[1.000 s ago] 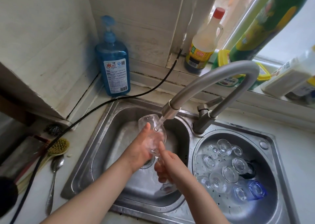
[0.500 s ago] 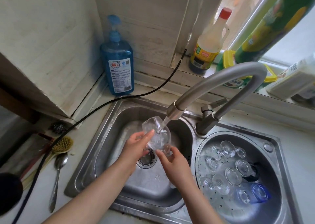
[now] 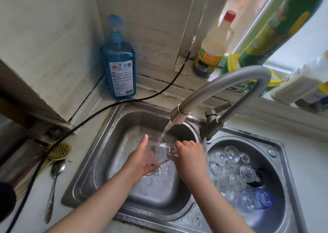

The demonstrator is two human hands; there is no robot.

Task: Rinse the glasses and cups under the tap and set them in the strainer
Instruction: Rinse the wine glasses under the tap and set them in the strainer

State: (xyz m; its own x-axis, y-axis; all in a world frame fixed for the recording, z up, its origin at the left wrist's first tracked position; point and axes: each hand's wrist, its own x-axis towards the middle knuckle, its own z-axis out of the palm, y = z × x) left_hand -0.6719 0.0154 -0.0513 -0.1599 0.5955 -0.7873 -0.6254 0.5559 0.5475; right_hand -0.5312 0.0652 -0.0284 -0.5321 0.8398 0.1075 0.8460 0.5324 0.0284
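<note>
I have brought the glass [image 3: 162, 152] lower in the basin than it was a moment ago and tipped it onto its side, so the stream from the tap [image 3: 179, 116] now strikes its bowl from outside and above instead of running into its mouth. To my mind the inside is rinsed and I am washing off the outer wall, which puts this glass close to ready for the strainer [image 3: 276, 163].

My left hand [image 3: 142, 163] lies flat and open against the left of the glass, fingers straight, cupping it without closing. My right hand [image 3: 190, 154] is curled at the narrower end of the glass; I judge it grips the base there, though the hold itself is hidden by my knuckles. The glass sits between the two hands, above the drain near the middle of the left basin of the sink [image 3: 106, 130].

The strainer fills the round basin on the right, already holding upturned clear glasses and one blue cup [image 3: 264, 200] toward its near edge.
</note>
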